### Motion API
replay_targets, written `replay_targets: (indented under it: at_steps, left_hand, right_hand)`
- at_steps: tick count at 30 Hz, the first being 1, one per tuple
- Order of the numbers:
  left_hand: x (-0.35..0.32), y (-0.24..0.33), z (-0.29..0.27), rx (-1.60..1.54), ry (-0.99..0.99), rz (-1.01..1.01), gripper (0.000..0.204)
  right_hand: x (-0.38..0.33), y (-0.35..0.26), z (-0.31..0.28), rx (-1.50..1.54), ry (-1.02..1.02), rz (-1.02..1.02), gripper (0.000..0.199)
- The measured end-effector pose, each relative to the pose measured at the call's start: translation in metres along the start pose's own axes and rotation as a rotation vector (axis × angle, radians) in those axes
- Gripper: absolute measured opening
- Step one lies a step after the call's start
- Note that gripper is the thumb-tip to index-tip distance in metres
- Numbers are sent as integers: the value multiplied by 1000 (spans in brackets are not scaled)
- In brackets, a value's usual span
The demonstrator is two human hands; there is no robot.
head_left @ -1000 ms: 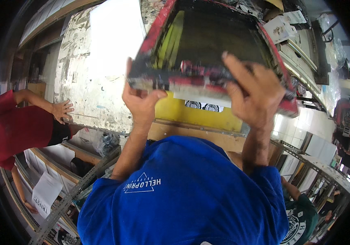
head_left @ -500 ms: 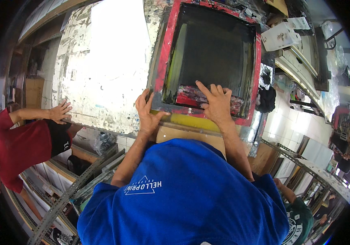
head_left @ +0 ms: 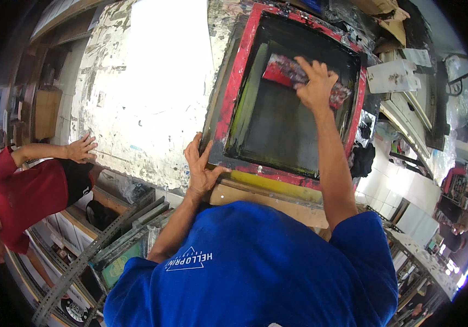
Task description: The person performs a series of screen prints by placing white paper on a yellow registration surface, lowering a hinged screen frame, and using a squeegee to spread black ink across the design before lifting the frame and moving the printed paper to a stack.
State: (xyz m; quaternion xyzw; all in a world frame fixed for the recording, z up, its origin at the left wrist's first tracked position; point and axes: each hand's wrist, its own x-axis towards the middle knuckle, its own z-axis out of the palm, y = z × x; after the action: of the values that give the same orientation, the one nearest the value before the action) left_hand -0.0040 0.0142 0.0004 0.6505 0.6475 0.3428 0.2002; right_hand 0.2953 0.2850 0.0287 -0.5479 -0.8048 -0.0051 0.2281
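Observation:
My right hand [head_left: 317, 86] is closed on an ink-smeared red squeegee [head_left: 279, 75], which lies slantwise across the far part of the screen mesh. The mesh [head_left: 277, 125] is dark, with black ink along its inner edges. A red wooden screen frame [head_left: 238, 65], blotched with dark ink, surrounds it. At the frame's near left corner rests my left hand [head_left: 202, 169], its fingers spread along the left side and its thumb along the near edge. To the left of the frame, a white sheet [head_left: 171, 71] lies on the paint-spattered table [head_left: 111, 109].
A person in a red shirt [head_left: 32, 191] stands at the left, one hand [head_left: 81, 150] on the table edge. Right of the frame are a translucent plastic container [head_left: 392, 76] and a black cloth [head_left: 362, 159]. Metal shelving [head_left: 76, 272] stands at the lower left.
My right hand has pushed the squeegee from the near end of the screen to its far part, and the squeegee now slants. My left hand stays at the corner.

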Motion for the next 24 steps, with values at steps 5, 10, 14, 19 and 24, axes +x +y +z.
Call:
replay_targets:
  at_steps: [5,10,14,19,24]
  left_hand:
    - [-3,-4,0,2,1,5,94]
    - [-6,-5,1,-38,13,-6,96]
    - [-4,-5,0,-62,31,19,99]
    - [-6,-4,-3,-63,-3,-19,99]
    - [-11,0,1,-119,22,-88,100]
  right_hand:
    - [60,36,21,-36,74,-49,78]
    - [107,64,28,-93,-30,-46,74]
    - [121,87,25,71,-122,-50,65]
    - [97,57,14,-11,-22,-126,56]
    - [48,21,-8,-63,-17,-113,55]
